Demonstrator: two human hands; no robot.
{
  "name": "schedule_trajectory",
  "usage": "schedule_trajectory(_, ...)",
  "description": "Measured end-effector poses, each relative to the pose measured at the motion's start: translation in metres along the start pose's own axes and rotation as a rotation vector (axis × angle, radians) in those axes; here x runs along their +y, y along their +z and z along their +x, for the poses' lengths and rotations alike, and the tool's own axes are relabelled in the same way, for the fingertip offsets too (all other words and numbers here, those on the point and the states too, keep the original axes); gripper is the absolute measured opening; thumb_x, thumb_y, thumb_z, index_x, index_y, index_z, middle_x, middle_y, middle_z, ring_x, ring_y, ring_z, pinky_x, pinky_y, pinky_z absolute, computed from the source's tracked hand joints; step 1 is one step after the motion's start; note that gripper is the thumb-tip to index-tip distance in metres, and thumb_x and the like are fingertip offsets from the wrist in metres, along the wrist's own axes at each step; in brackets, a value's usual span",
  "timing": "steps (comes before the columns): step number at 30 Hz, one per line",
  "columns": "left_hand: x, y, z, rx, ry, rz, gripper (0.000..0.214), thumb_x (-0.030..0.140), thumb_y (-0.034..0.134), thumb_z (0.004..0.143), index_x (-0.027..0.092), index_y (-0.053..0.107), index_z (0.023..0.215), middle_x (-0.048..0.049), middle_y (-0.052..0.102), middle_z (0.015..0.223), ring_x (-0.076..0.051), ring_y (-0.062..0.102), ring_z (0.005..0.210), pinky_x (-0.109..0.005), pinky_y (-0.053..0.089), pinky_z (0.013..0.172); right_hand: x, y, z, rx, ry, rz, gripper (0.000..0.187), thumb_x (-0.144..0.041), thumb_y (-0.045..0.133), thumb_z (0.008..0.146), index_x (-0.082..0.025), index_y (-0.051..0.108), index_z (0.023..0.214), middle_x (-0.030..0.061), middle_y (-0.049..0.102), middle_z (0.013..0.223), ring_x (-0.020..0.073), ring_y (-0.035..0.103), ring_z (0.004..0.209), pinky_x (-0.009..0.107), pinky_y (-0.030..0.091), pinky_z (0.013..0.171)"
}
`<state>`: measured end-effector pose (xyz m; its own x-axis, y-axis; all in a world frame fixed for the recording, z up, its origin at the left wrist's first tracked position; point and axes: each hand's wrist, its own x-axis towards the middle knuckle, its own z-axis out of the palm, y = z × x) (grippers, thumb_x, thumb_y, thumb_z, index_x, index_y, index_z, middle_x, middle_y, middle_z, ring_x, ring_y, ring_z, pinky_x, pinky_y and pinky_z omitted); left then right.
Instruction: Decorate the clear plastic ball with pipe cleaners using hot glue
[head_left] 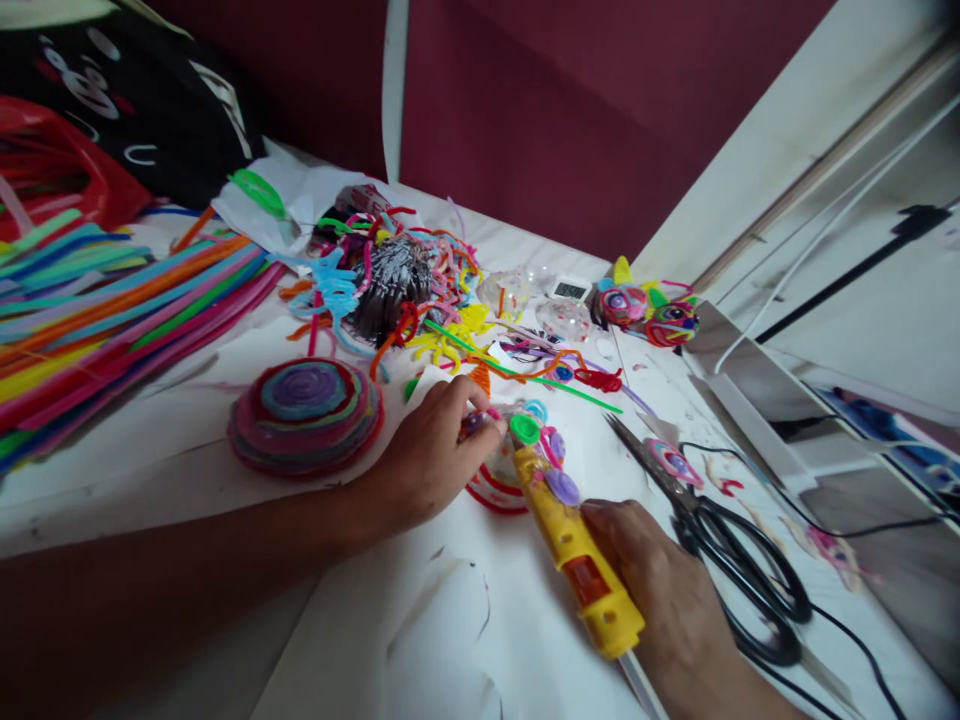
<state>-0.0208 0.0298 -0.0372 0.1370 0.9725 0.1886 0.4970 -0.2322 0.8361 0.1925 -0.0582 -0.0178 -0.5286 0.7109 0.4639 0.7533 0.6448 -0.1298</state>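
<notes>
My right hand [660,590] is wrapped round a yellow hot glue gun [551,510], a clear glue stick [641,685] sticking out of its rear. The gun's front end lies over a small round craft piece [501,497] with a red rim and hides part of it. Above that piece, the thumb and fingers of my left hand [427,455] pinch a small pink and purple piece [472,423], mostly covered by the fingertips. A green coil [525,430] and a purple coil [562,487] show beside the gun's front.
Black-handled scissors [709,530] lie right of my right hand, near a dark cable [847,535]. A coiled multicoloured disc [304,415] sits to the left. Behind are pipe cleaner scraps [450,270], a small digital display [570,290] and a colourful figure [649,308]. Pipe cleaner bundles [142,320] fill the left.
</notes>
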Motion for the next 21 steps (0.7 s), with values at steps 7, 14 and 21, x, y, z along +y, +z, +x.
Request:
schedule_trajectory(7, 0.0, 0.001, 0.0, 0.005, 0.012, 0.009, 0.011, 0.032, 0.053, 0.084, 0.022, 0.052, 0.089, 0.0002, 0.053, 0.082, -0.016, 0.054, 0.076, -0.029, 0.042, 0.065, -0.005, -0.001, 0.008, 0.079, -0.021, -0.039, 0.022, -0.023, 0.04, 0.095, -0.018, 0.042, 0.116, 0.0089, 0.065, 0.084, 0.02, 0.061, 0.067, 0.029, 0.051, 0.056)
schedule_trajectory(14, 0.003, 0.0, 0.0, 0.001, 0.007, 0.012, 0.012, 0.032, 0.054, 0.084, 0.021, 0.053, 0.088, -0.0009, 0.053, 0.085, -0.017, 0.054, 0.078, -0.03, 0.043, 0.068, -0.006, -0.004, 0.015, 0.081, -0.078, -0.075, 0.019, -0.021, 0.037, 0.097, -0.013, 0.041, 0.114, 0.0075, 0.063, 0.075, 0.0181, 0.058, 0.058, 0.026, 0.05, 0.05)
schedule_trajectory(21, 0.004, -0.002, -0.001, -0.017, -0.011, 0.003, 0.012, 0.033, 0.052, 0.085, 0.022, 0.052, 0.087, -0.0018, 0.054, 0.087, -0.018, 0.055, 0.081, -0.031, 0.043, 0.069, -0.009, -0.007, 0.02, 0.085, -0.102, -0.129, 0.017, -0.021, 0.034, 0.099, -0.013, 0.042, 0.111, 0.0065, 0.063, 0.071, 0.0174, 0.059, 0.053, 0.025, 0.049, 0.046)
